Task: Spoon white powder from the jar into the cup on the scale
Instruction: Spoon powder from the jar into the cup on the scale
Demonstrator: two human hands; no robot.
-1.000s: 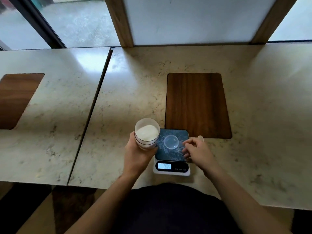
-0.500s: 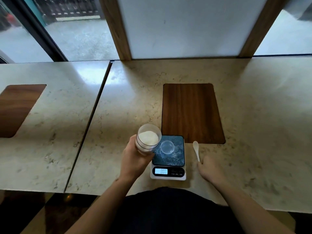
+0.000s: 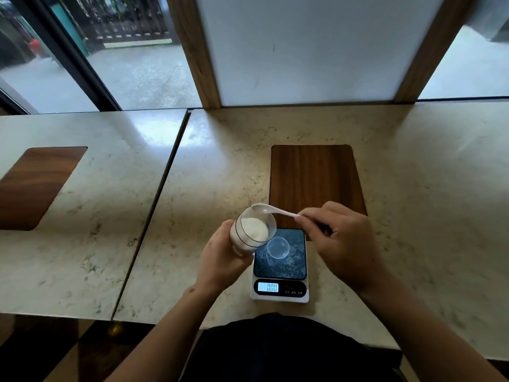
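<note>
Lifted spoon [image 3: 271,210] – bowl leftward over jar [image 3: 254,230]

Two pale marble-patterned tabletops [image 3: 82,216] are set side by side, parted by a narrow dark seam [image 3: 154,210]. A dark wooden inset panel [image 3: 314,183] is let into the nearer top, and another [image 3: 35,186] into the left one. Behind them a white wall panel [image 3: 303,48] is framed by wooden posts [image 3: 192,51]. Wet grey paving [image 3: 143,75] is seen through the windows, and daylight is reflected on the tabletops.
</note>
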